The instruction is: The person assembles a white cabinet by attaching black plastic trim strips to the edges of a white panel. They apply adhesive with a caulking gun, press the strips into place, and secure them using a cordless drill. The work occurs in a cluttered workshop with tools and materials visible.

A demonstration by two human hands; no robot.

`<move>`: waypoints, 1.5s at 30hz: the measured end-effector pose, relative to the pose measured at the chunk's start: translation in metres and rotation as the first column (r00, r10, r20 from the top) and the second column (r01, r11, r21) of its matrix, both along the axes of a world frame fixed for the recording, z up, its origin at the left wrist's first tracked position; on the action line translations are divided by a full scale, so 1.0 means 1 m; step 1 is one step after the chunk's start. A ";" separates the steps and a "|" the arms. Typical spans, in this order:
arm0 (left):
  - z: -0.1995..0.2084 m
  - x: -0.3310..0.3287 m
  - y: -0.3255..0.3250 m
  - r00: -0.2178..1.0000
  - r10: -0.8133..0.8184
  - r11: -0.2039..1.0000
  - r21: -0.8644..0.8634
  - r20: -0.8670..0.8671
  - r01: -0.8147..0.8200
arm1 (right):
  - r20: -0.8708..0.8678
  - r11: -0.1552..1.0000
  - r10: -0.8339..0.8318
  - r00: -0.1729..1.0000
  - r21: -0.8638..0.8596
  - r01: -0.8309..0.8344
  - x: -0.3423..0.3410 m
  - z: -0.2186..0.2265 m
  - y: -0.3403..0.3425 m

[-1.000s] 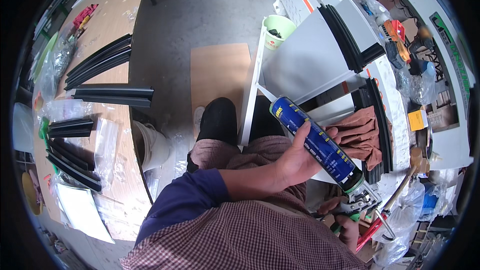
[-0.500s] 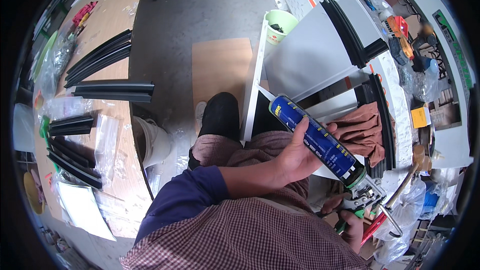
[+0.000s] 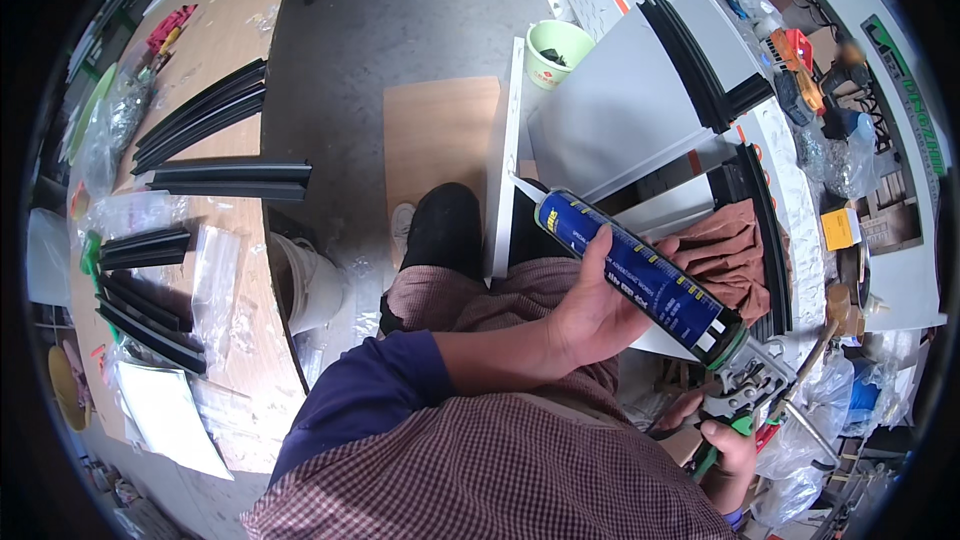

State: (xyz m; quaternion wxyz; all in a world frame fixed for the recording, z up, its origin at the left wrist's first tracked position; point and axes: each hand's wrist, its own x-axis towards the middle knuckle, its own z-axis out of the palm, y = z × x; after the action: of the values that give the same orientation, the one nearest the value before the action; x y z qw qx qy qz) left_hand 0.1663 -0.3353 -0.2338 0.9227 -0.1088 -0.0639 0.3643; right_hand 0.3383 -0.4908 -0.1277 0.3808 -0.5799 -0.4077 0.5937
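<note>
- At the flat white strip (image 3: 501, 222), the tapered nozzle (image 3: 525, 187) is set, contact unclear; no bead is made out, work seemingly barely begun.
- Smooth blue tube (image 3: 650, 285) is held in the left hand (image 3: 592, 322), fingers curled round it.
- Metal gun (image 3: 748, 378) is gripped by its green handle (image 3: 740, 426) in the right hand (image 3: 732, 455).
- Crumpled brown cloth (image 3: 728, 255) is seen beside the tube.

The left hand (image 3: 597, 318) supported the blue tube (image 3: 640, 270) near its middle. At the tube's lower end sat a metal dispensing gun (image 3: 748, 378), the right hand (image 3: 730, 455) around its green handle (image 3: 706, 461). The tube's pale nozzle (image 3: 525, 187) reached the white strip (image 3: 502, 205) to its left; contact could not be told. Right of the tube lay a brown cloth (image 3: 728, 262); beyond it, a light green bucket (image 3: 571, 43); well to its left, black profiles (image 3: 235, 180) on a table (image 3: 225, 5).
</note>
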 end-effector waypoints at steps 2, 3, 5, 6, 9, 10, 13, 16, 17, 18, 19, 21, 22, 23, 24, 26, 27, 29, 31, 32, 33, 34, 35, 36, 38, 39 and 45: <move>0.004 -0.002 -0.002 1.000 0.000 1.000 -0.011 -0.009 0.000 | -0.014 1.000 -0.022 1.000 -0.006 0.022 0.000 0.010 0.000; 0.007 -0.004 -0.003 1.000 -0.014 1.000 -0.021 -0.018 0.013 | -0.002 0.999 -0.033 0.999 -0.009 0.033 0.001 0.015 0.000; 0.013 -0.009 -0.006 0.997 -0.072 0.997 -0.024 -0.012 0.071 | -0.045 0.996 -0.088 0.995 -0.011 0.087 0.003 0.023 -0.005; 0.016 -0.011 -0.008 0.994 -0.113 0.993 -0.020 0.001 0.113 | -0.061 0.999 -0.043 0.997 -0.015 0.042 0.008 0.028 -0.004; 0.024 -0.013 -0.014 0.986 -0.164 0.986 0.049 0.040 0.162 | -0.126 0.992 -0.110 0.986 0.044 0.116 0.014 0.035 -0.017; 0.027 -0.012 -0.016 0.985 -0.169 0.982 0.092 0.037 0.165 | -0.102 0.990 -0.128 0.987 0.040 0.132 0.015 0.037 -0.023; 0.028 -0.012 -0.024 0.965 -0.243 0.970 0.051 0.094 0.239 | -0.096 0.995 -0.062 0.993 0.066 0.068 0.022 0.040 -0.034; 0.025 -0.014 -0.033 0.945 -0.303 0.953 0.039 0.125 0.300 | -0.095 0.996 -0.087 0.992 0.022 0.090 0.027 0.041 -0.042; 0.022 -0.014 -0.034 0.937 -0.322 0.947 0.045 0.133 0.319 | -0.116 0.986 -0.161 0.980 0.016 0.163 0.026 0.039 -0.045; 0.021 -0.015 -0.036 0.930 -0.340 0.940 0.054 0.140 0.336 | -0.129 0.985 -0.166 0.978 0.022 0.170 0.027 0.039 -0.046; 0.019 -0.014 -0.038 0.928 -0.340 0.940 0.054 0.150 0.336 | -0.138 0.992 -0.126 0.982 0.012 0.129 0.028 0.039 -0.047; 0.017 -0.014 -0.042 0.925 -0.339 0.941 0.054 0.169 0.335 | -0.140 0.989 -0.149 0.979 -0.017 0.148 0.030 0.040 -0.050; 0.017 -0.013 -0.043 0.920 -0.350 0.937 0.053 0.174 0.346 | -0.151 0.989 -0.149 0.977 -0.018 0.148 0.030 0.040 -0.051; 0.016 -0.013 -0.045 0.915 -0.361 0.933 0.053 0.180 0.357 | -0.159 0.986 -0.169 0.973 -0.023 0.168 0.031 0.042 -0.053; 0.016 -0.013 -0.046 0.912 -0.375 0.927 0.047 0.164 0.372 | -0.173 0.984 -0.177 0.969 -0.034 0.174 0.032 0.042 -0.054; 0.017 -0.014 -0.050 0.910 -0.376 0.926 0.037 0.173 0.376 | -0.161 0.987 -0.160 0.974 -0.050 0.154 0.035 0.045 -0.055; 0.017 -0.015 -0.051 0.909 -0.379 0.925 0.038 0.172 0.378 | -0.176 0.988 -0.144 0.974 -0.074 0.133 0.037 0.046 -0.055; 0.017 -0.016 -0.053 0.904 -0.390 0.920 0.027 0.173 0.392 | -0.182 0.991 -0.118 0.976 -0.091 0.103 0.041 0.047 -0.055; 0.016 -0.018 -0.053 0.902 -0.395 0.917 0.018 0.176 0.398 | -0.179 0.991 -0.107 0.978 -0.098 0.090 0.042 0.047 -0.054; 0.016 -0.018 -0.054 0.902 -0.394 0.917 0.010 0.176 0.399 | -0.187 0.992 -0.101 0.977 -0.097 0.084 0.041 0.046 -0.054; 0.015 -0.018 -0.054 0.903 -0.393 0.917 0.001 0.176 0.399 | -0.172 0.992 -0.103 0.980 -0.090 0.088 0.041 0.045 -0.053; 0.014 -0.018 -0.054 0.902 -0.394 0.916 -0.004 0.176 0.401 | -0.164 0.992 -0.106 0.981 -0.081 0.094 0.039 0.044 -0.053; 0.014 -0.018 -0.054 0.902 -0.395 0.915 -0.008 0.176 0.403 | -0.156 0.992 -0.112 0.981 -0.077 0.101 0.038 0.044 -0.053; 0.013 -0.018 -0.054 0.902 -0.401 0.913 -0.013 0.161 0.409 | -0.159 0.992 -0.111 0.981 -0.070 0.101 0.036 0.044 -0.052; 0.012 -0.018 -0.054 0.901 -0.396 0.914 -0.019 0.178 0.405 | -0.158 0.991 -0.119 0.980 -0.078 0.107 0.034 0.046 -0.051; 0.011 -0.019 -0.054 0.901 -0.399 0.912 -0.025 0.168 0.409 | -0.142 0.990 -0.123 0.982 -0.087 0.111 0.033 0.048 -0.051; 0.010 -0.020 -0.054 0.893 -0.405 0.912 0.026 0.198 0.409 | -0.042 0.981 -0.155 0.987 -0.127 0.149 0.026 0.066 -0.046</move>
State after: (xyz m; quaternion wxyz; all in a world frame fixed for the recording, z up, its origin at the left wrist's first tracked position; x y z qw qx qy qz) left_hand 0.1462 -0.3896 -0.2236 0.9665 -0.1632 -0.1285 0.1510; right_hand 0.3642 -0.5373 -0.0614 0.3988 -0.6163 -0.3149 0.6017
